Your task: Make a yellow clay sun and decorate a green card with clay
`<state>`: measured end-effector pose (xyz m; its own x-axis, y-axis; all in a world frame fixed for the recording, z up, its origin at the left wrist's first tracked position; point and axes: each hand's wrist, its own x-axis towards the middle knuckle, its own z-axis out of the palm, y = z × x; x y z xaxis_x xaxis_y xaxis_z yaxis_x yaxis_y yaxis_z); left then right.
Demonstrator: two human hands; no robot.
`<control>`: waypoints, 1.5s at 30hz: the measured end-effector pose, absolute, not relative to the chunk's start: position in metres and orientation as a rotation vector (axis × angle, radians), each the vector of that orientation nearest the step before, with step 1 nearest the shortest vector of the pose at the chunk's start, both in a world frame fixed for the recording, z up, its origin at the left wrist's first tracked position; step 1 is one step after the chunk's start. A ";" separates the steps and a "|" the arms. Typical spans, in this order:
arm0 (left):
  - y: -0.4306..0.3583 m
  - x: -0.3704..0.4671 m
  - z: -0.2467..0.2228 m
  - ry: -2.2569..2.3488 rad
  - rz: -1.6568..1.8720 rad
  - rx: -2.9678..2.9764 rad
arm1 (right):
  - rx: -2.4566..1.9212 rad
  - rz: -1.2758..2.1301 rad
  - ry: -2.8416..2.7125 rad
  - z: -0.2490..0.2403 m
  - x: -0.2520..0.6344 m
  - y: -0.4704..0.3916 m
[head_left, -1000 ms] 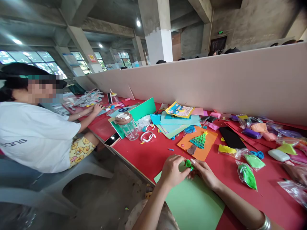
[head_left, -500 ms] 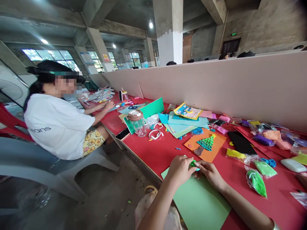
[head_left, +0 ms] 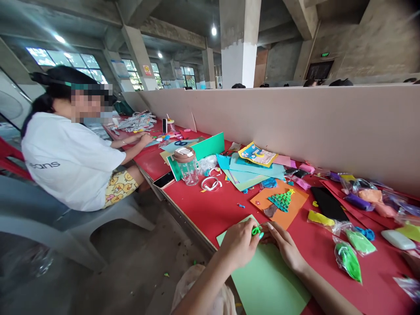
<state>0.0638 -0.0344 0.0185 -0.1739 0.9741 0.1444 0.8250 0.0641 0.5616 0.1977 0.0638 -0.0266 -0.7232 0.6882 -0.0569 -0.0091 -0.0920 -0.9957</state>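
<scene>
My left hand pinches a small looped piece of bright green modelling clay between thumb and fingertips, above the far end of a light green sheet of paper. Just right of it, my right hand hovers over the same sheet with fingers stretched out and nothing visible in them. Its fingertips are close to the clay; some are hidden behind the hand. Beyond both hands lies an orange card bearing a clay tree of green rolled pieces with a yellow star and a brown trunk.
Bagged green clay, yellow clay and a white case lie to the right on the red table. A lidded cup, phone and stacked papers stand farther off. A co-worker sits at left.
My right hand's fingers have come off the green clay and straightened. The clay stays in my left hand, its loop now showing more. The whole view has shifted slightly.
</scene>
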 end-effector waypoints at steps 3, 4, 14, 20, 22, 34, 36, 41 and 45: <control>-0.048 0.076 0.015 2.008 0.749 1.892 | -0.757 1.822 -1.680 -0.031 0.197 0.065; -0.052 0.083 0.009 1.996 0.764 1.914 | -0.773 1.813 -1.656 -0.032 0.198 0.066; -0.040 0.058 -0.027 1.835 0.768 1.969 | -0.765 1.589 -1.933 -0.029 0.205 0.066; -0.033 0.026 -0.032 1.925 1.253 1.657 | -0.648 1.154 -2.353 -0.034 0.202 0.059; -0.032 0.023 -0.035 1.905 1.405 1.563 | -0.588 1.034 -2.429 -0.037 0.201 0.058; -0.029 0.039 -0.040 1.850 1.321 1.435 | -0.509 0.830 -2.611 -0.036 0.203 0.058; -0.027 0.035 -0.039 1.938 1.373 1.418 | -0.502 0.827 -2.621 -0.037 0.202 0.058; -0.024 0.022 -0.038 2.179 1.441 1.455 | -0.469 0.800 -2.631 -0.038 0.203 0.058; -0.025 0.024 -0.043 2.182 1.289 1.801 | -0.497 0.721 -2.606 -0.037 0.204 0.055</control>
